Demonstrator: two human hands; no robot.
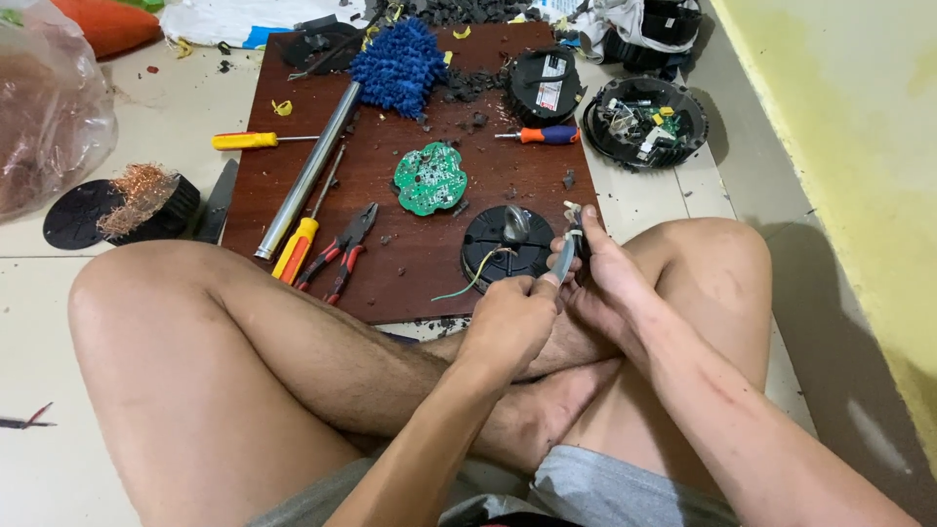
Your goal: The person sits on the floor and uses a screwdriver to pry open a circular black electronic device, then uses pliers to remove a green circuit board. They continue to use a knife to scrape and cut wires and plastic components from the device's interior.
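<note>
Green circuit board (430, 179), blue mop head (400, 64) — dark reddish-brown wooden board (410, 263).

Far beyond the fingers, on the brown board (410, 283), lies a green circuit board (430, 179). Left of the fingers lie red pliers (337, 256), a yellow screwdriver (296, 247) and a steel tube (307, 172). Straight ahead, well apart, an orange screwdriver (542, 135) lies below a black round housing (544, 85). A blue mop head (398, 64) sits at the board's far edge. Ahead to the right, an open black shell (645, 121) holds wires. Far left, copper wire (137, 191) tops a black disc (78, 215).
</note>
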